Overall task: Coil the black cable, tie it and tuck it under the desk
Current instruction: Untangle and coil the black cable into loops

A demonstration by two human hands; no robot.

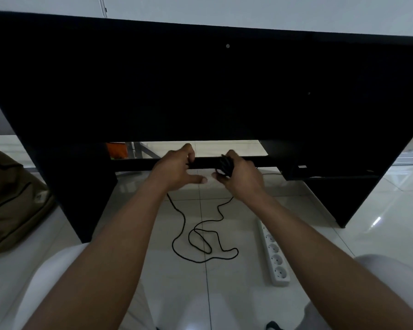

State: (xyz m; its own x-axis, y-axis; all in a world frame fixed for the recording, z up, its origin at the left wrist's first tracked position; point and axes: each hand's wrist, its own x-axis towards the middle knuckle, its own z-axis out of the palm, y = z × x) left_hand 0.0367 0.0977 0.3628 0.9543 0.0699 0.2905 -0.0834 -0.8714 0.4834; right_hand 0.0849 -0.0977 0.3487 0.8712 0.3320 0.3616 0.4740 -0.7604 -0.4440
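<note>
Black surface fills the upper frame. At centre, the right hand grips a bundle of coiled black cable; the left hand pinches a strand beside it. Loose cable lies looped on the white tiled floor, lower centre. A white power strip lies right of the loops.

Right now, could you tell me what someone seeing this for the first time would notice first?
The big black desk fills the upper half of the view. Just below its edge, two bare hands work together: the right hand grips a bunch of coiled black cable, and the left hand pinches the strand beside it. The rest of the cable lies in loose loops on the white tiled floor, left of a white power strip.
</note>
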